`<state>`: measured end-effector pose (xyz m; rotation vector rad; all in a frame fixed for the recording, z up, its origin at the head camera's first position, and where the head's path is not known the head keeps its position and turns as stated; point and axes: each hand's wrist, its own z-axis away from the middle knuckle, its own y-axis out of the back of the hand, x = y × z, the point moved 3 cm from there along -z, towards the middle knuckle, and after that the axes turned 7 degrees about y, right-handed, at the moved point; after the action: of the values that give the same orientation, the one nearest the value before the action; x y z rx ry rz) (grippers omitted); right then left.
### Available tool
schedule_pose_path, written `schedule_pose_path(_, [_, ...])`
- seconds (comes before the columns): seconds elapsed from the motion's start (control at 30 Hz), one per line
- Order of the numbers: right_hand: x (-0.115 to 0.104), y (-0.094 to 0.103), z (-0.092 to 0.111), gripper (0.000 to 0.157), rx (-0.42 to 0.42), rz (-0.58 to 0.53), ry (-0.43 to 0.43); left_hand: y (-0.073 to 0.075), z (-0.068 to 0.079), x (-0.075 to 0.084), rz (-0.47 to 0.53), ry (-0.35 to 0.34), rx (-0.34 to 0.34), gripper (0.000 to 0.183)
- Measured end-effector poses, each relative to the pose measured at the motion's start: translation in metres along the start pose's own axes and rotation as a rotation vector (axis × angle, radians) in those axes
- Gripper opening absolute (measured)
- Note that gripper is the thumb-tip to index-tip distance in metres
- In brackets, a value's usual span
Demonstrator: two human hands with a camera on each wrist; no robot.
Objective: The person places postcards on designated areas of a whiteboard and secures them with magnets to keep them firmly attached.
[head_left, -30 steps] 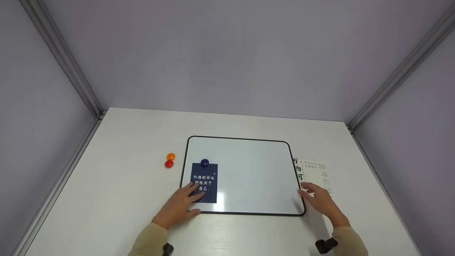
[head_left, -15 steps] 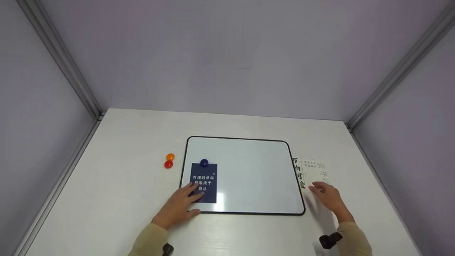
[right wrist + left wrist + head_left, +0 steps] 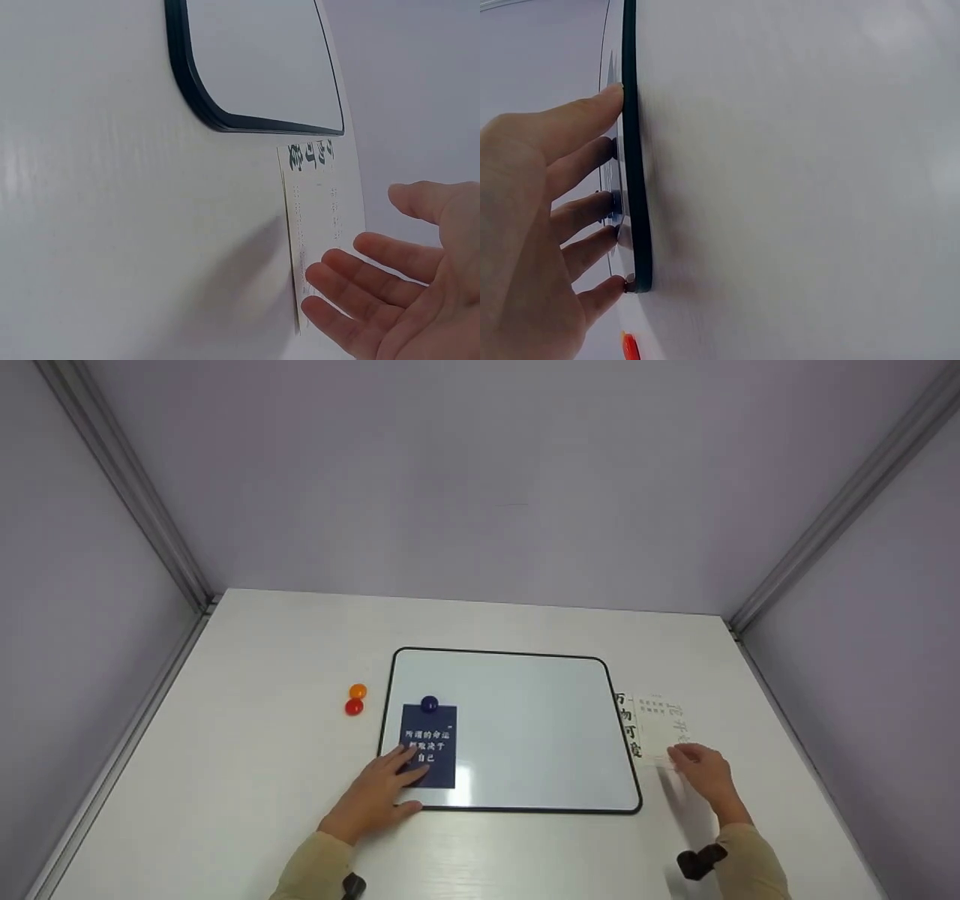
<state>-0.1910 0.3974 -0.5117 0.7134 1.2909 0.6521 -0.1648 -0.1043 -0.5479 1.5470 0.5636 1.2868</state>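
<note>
A whiteboard with a black frame lies on the table. On its left part is a navy card with white characters, and a round dark blue magnet sits at the card's top edge. My left hand rests with spread fingers over the lower left of the card and board; its thumb touches the black frame in the left wrist view. Off the board's right side lie pale cards printed with dark and grey characters. My right hand hovers over their lower right, its fingers loosely bent and apart from the thumb.
An orange round piece and a red round piece, shaped like the blue magnet, lie together left of the board. Pale walls close off the back and both sides of the white table.
My right hand has left the board's right edge and moved right, over the pale cards. The left hand stays in place on the navy card and board.
</note>
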Motion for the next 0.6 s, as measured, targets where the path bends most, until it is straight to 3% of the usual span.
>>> schedule_pose_path(0.23, [0.014, 0.007, -0.001, 0.053, 0.049, -0.193, -0.181, 0.000, -0.001, 0.000, 0.007, 0.027, -0.014, 0.052])
schedule_pose_path(0.6, [0.032, 0.012, -0.004, 0.045, 0.215, -0.275, -0.334, 0.001, 0.000, 0.002, 0.022, 0.041, -0.032, 0.053])
